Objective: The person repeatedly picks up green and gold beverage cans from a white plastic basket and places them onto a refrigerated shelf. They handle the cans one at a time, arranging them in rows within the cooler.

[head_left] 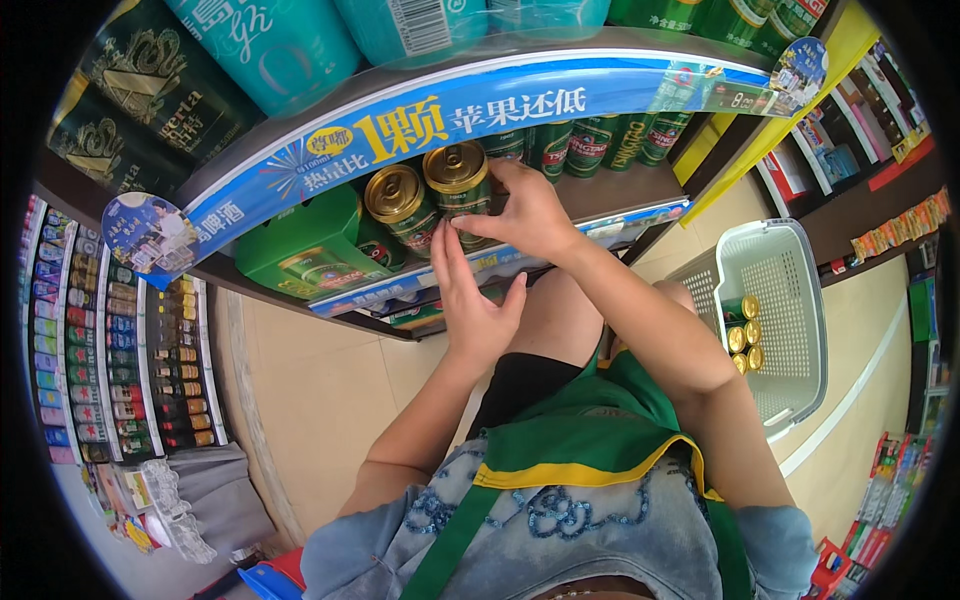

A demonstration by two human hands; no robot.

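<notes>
Two gold-topped green beer cans stand upright side by side at the front of a low shelf board (600, 199). Around the right-hand can (456, 169) my right hand (529, 210) has its thumb in front and its fingers on the right side. My left hand (476, 307) is held flat, fingertips against the fronts of the cans where they meet, thumb apart. The left-hand can (396, 196) is beside a green Tsingtao carton (307, 251). Further right and back stand several Tsingtao cans (589, 146), their tops partly hidden by the blue shelf strip (517, 109).
A pale plastic basket (811, 315) with several gold-topped cans (751, 331) inside stands on the tiled floor to my right. Overhead, the upper shelf carries turquoise packs (292, 52) and dark cans (157, 75). Drink shelves (124, 337) stand at left.
</notes>
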